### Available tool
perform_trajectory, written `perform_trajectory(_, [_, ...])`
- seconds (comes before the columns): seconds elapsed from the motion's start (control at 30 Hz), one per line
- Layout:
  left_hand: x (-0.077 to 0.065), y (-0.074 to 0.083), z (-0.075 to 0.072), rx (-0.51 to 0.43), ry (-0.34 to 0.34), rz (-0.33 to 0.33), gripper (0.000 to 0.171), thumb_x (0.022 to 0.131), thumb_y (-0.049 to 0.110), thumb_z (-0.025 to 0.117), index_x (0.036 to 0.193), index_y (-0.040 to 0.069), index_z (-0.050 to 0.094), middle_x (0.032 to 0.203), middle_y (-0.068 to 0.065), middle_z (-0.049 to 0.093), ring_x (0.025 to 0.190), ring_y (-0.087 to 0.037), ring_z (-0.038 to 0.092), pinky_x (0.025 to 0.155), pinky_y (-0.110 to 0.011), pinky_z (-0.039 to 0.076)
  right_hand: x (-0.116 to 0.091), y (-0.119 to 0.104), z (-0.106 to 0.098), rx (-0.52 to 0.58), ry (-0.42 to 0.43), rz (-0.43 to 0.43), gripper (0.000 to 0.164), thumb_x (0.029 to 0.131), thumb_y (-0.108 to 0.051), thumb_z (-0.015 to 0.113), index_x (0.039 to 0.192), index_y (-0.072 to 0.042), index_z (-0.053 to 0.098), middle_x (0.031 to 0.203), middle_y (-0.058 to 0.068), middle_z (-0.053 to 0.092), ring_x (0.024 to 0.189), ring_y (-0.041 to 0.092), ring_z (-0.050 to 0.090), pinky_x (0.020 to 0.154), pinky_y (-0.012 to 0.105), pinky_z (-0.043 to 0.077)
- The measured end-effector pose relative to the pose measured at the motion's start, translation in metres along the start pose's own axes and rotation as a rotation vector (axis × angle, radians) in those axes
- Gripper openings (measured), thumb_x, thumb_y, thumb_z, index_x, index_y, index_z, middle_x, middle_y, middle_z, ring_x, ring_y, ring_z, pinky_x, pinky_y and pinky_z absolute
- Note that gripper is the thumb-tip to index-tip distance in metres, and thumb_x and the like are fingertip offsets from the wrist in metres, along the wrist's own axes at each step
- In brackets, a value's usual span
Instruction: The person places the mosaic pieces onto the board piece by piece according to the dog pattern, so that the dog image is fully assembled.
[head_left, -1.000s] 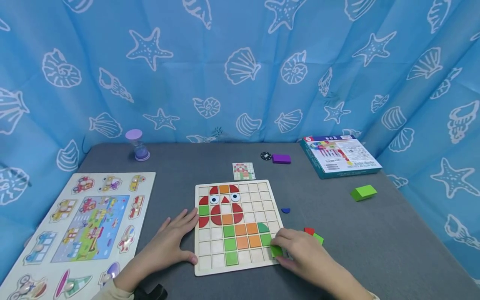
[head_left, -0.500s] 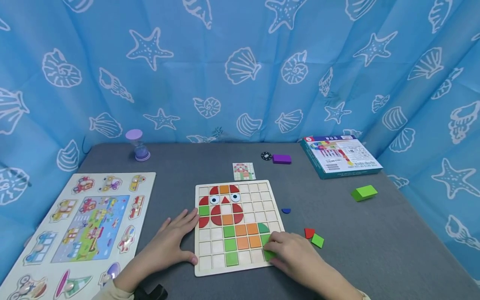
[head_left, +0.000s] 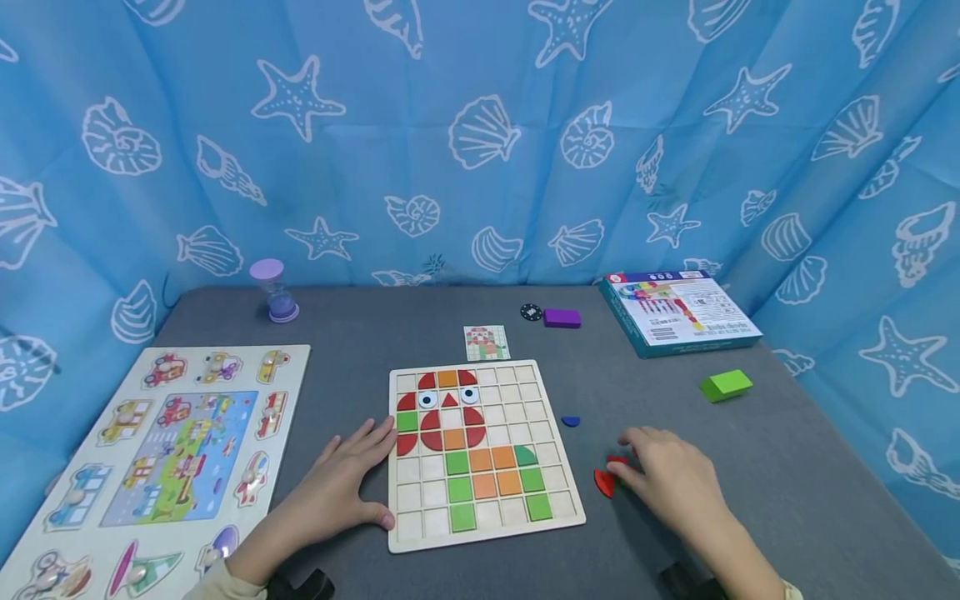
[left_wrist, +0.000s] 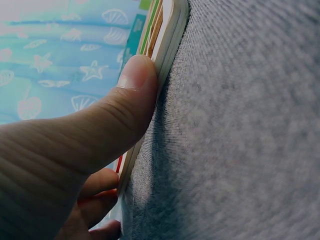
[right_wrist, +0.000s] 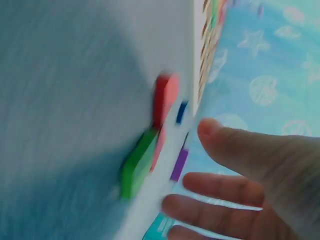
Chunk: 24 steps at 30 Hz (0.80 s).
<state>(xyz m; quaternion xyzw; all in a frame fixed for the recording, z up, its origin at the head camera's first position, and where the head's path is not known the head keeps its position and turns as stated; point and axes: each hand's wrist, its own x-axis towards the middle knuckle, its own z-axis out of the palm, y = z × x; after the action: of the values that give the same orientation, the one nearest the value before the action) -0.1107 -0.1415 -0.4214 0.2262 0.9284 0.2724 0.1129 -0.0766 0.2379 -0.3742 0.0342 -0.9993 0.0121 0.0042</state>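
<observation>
My left hand (head_left: 341, 475) lies with spread fingers along the left edge of a wooden grid board (head_left: 487, 542). Its thumb (left_wrist: 120, 112) presses the board's side in the left wrist view. Red, orange and green tiles and two eye pieces fill part of the grid; a green square tile (head_left: 538, 507) sits in a lower right cell. To the board's right, my right hand (head_left: 671, 479) hovers with thumb and fingers apart, over a red rounded piece (head_left: 603, 483) and another red piece. A loose green tile (right_wrist: 137, 165) shows near them in the right wrist view, hidden from the head view.
A picture card (head_left: 487, 342) lies behind the board. A blue piece (head_left: 571, 422), purple block (head_left: 562, 318), black disc (head_left: 531, 312), box (head_left: 678, 312) and green block (head_left: 726, 385) are around the right side. A vehicle puzzle (head_left: 285, 358) and hourglass (head_left: 275, 292) stand left.
My right hand has let go of the green square tile in a lower right cell and moved right, over the loose pieces. A red rounded piece has come into view. My left hand stays put.
</observation>
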Motion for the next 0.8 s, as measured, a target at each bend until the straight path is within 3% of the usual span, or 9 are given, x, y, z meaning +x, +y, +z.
perform_trajectory(0.1, [0.0,0.0,-0.001,0.002,-0.003,-0.002,0.106,0.05,0.057,0.072,0.138,0.013,0.033,0.146,0.002,0.022,0.135,-0.025,0.014,0.101,-0.058,0.007,0.004,0.012,0.001,0.015,-0.119,0.092,0.036,0.069,-0.041,0.071,0.088,-0.011,0.063,0.064,-0.002,0.051,0.055,0.013,0.042,0.046,0.026,0.033])
perform_trajectory(0.2, [0.0,0.0,-0.001,0.003,-0.005,-0.003,0.107,0.05,0.058,0.072,0.138,0.013,0.033,0.146,0.002,0.022,0.135,-0.025,0.014,0.101,-0.058,0.007,0.006,0.015,0.004,0.047,-0.161,0.092,0.033,0.069,-0.042,0.07,0.08,-0.013,0.059,0.057,-0.002,0.043,0.051,0.013,0.039,0.044,0.026,0.028])
perform_trajectory(0.5, [0.0,-0.001,0.001,-0.002,-0.004,-0.005,0.107,0.049,0.059,0.071,0.138,0.014,0.033,0.146,0.002,0.022,0.135,-0.025,0.014,0.101,-0.058,0.008,0.014,0.002,0.01,0.035,-0.108,-0.003,0.018,0.07,-0.023,0.074,0.08,-0.015,0.061,0.068,-0.004,0.053,0.057,0.011,0.044,0.049,0.028,0.037])
perform_trajectory(0.8, [0.0,-0.001,0.001,0.008,-0.006,-0.007,0.107,0.049,0.059,0.071,0.138,0.014,0.033,0.146,0.003,0.022,0.135,-0.024,0.014,0.102,-0.057,0.007,0.018,-0.004,0.013,0.058,-0.071,-0.025,0.025,0.068,-0.017,0.074,0.091,-0.01,0.065,0.076,-0.001,0.055,0.063,0.013,0.048,0.054,0.031,0.042])
